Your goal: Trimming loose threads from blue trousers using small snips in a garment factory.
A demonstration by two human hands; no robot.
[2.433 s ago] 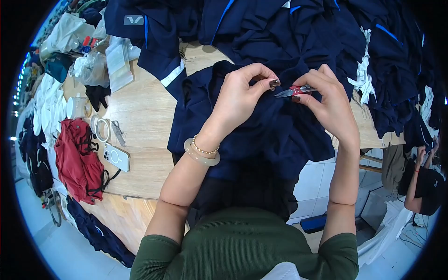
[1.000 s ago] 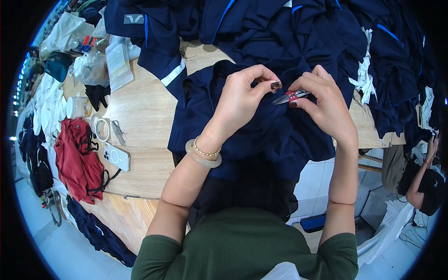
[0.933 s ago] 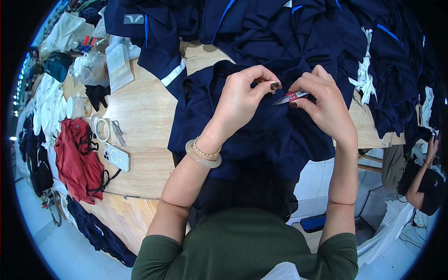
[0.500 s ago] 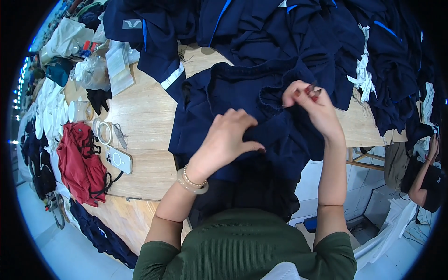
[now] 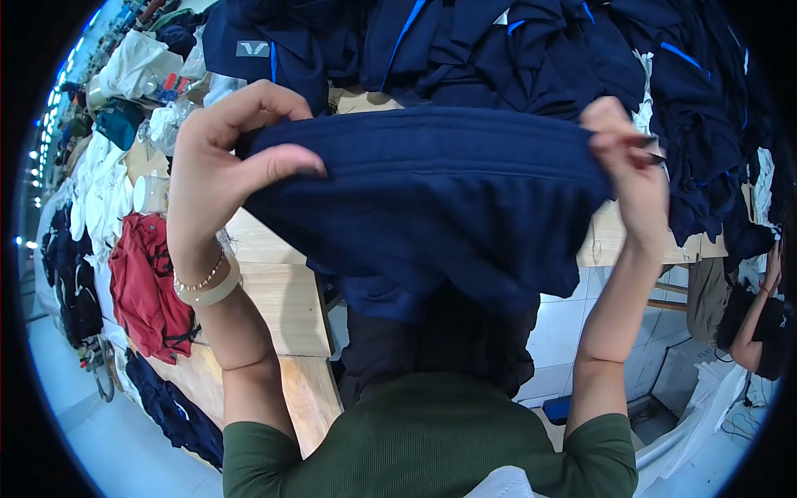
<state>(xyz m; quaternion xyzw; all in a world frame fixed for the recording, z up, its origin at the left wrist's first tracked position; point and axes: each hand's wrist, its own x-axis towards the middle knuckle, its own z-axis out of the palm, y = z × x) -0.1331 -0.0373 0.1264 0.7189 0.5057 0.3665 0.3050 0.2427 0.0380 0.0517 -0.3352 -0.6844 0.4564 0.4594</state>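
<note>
A navy blue garment is stretched out flat and lifted close under the camera. My left hand grips its left edge, thumb over the cloth. My right hand pinches the right edge and also keeps a small thread snip tucked between its fingers; only the tip of the snip shows. The garment's lower part hangs down in front of my body and hides the table edge beneath it.
A large heap of navy garments with blue trim covers the wooden table behind. A red garment, white cloth and a tape roll lie at the left. Another person sits at the right.
Both hands stopped working at one spot with the snip, spread apart, and raised the navy garment off the table, stretched wide toward the camera.
</note>
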